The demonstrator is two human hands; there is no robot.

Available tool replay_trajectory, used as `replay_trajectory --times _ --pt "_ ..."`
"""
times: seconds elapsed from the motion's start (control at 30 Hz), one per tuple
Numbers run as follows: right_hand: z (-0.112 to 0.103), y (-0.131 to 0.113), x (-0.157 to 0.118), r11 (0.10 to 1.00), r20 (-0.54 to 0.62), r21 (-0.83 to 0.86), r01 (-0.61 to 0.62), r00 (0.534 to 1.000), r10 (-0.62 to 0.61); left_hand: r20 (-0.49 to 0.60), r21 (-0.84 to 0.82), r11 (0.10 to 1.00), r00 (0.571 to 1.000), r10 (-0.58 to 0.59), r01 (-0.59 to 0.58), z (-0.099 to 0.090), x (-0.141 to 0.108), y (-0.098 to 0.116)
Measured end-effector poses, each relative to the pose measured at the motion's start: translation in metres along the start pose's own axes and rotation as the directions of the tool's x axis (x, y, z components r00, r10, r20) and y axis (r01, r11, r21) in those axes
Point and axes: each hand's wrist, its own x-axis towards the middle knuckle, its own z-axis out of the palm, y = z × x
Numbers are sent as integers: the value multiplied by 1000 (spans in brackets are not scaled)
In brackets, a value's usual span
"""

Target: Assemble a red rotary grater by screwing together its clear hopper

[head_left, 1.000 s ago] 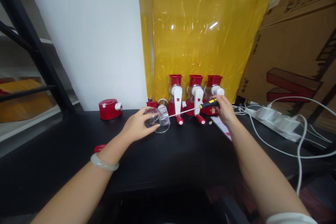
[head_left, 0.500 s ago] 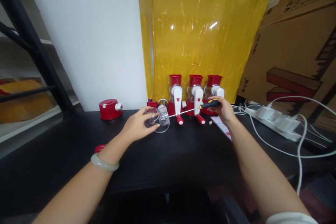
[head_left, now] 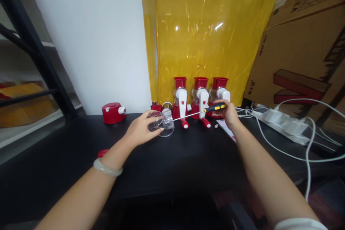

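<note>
My left hand point(head_left: 142, 127) is closed around a clear plastic grater body point(head_left: 168, 118), which lies tilted on the black table. In my right hand point(head_left: 228, 112) is a screwdriver point(head_left: 215, 107) with a black and yellow handle, gripped by that handle. Its long metal shaft points left, and the tip meets the clear part's right side; whether it sits on a screw is too small to see. Just behind the clear part are a metal grater drum point(head_left: 167, 105) and a small red piece point(head_left: 155, 107).
Three red and white rotary graters point(head_left: 182, 102) stand in a row at the back. A red base point(head_left: 113, 113) sits at left, and a red piece point(head_left: 102, 152) lies partly behind my left wrist. A phone point(head_left: 225, 129), a power strip point(head_left: 283, 126) and white cables are at right.
The screwdriver handle has turned a little, showing more yellow, and my right fingers have shifted on it. My left hand and the clear part are nearly unmoved.
</note>
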Motion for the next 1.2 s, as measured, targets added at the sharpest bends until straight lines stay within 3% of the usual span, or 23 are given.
replay_trajectory --times 0.2,0.43,0.67,0.77,0.93,1.2 --pt "-1 0 1 997 14 79 9 1000 -10 2 22 1000 1000 -3 3 0 0 -1" --pt "2 -2 -1 999 -19 -44 27 999 -27 0 18 1000 1000 -7 7 0 0 -1" --pt "8 -2 -5 984 -50 -100 145 987 -151 -1 25 1000 1000 -10 10 -1 0 0" --pt "7 -1 -4 985 -53 -133 106 992 -114 -4 18 1000 1000 -15 15 -1 0 0" --pt "4 -1 -3 999 9 6 -32 999 32 12 -1 1000 1000 -27 27 -3 1 1" --pt "-1 -5 -1 996 55 -20 -90 994 91 13 16 999 999 -39 38 -2 1 -1"
